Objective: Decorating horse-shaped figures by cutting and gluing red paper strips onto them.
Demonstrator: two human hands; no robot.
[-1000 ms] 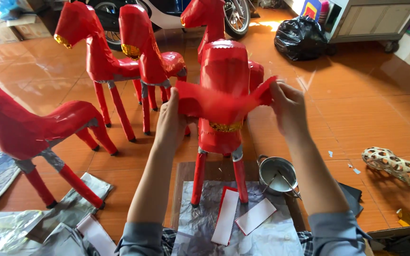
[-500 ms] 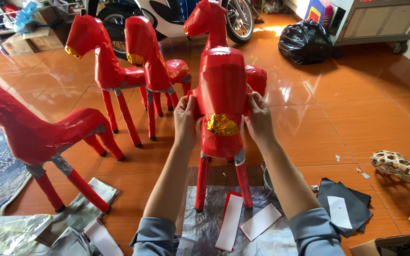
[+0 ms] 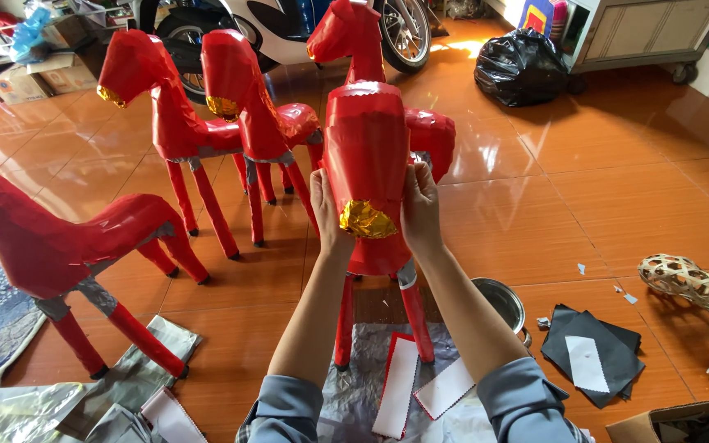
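Head view shows my left hand [image 3: 327,215] and right hand [image 3: 422,209] with fingers pressed flat on the flanks of the red paper horse [image 3: 368,156], standing on the foil sheet [image 3: 354,385]. Its body looks fully wrapped with a gold patch [image 3: 367,220] on; I judge the white-and-red strips [image 3: 396,385] beside its legs are left unused.

Bright daylight from the top, glare on glossy floor tiles [image 3: 535,156], sharp focus

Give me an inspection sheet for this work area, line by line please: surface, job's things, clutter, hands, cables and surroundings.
Surface: glossy orange tiled floor, silver foil sheet under the work.
Job's things: red paper horse figure with gold foil muzzle, standing on the foil.
Clutter: red-edged white paper strips, small metal pot, black paper squares, woven bamboo frame.
Hands: left hand and right hand press the figure's sides.
Cables: nothing seen.
Surroundings: more red paper horses, black rubbish bag, motorbike wheel.
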